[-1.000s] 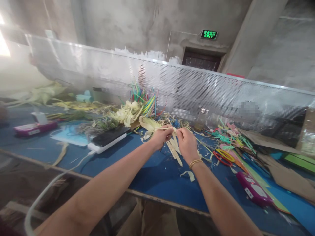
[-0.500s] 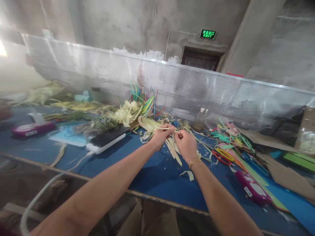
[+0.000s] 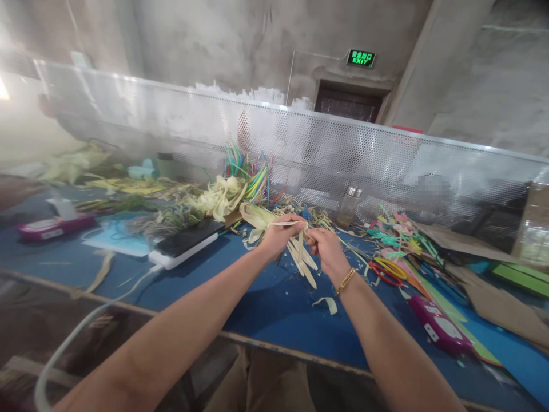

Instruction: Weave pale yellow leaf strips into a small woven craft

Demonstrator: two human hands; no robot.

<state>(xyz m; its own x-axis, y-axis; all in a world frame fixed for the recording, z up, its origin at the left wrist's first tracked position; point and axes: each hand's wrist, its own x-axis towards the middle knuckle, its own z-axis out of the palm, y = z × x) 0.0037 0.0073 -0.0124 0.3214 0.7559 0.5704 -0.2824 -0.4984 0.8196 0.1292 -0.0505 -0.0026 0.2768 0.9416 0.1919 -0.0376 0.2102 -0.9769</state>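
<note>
Both hands meet above the blue tabletop in the middle of the head view. My left hand is closed on pale husk strips, whose ends hang down below the fingers. Close beside it, my right hand, with a gold bracelet at the wrist, pinches the same strips near their top. The exact spot between the fingertips is too small to make out. Behind the left hand lies a broader pale husk. A loose curled husk scrap rests on the table in front of the right hand.
Left of the hands lie a phone on a white power bank with a cable and a pile of dried husks. To the right are scissors, a purple device and cardboard. A glass bottle stands before a perforated metal screen.
My right hand has turned at the wrist and its fingers reach further toward the left hand. The left hand keeps its hold. At the far left, another person's arm has come further into view.
</note>
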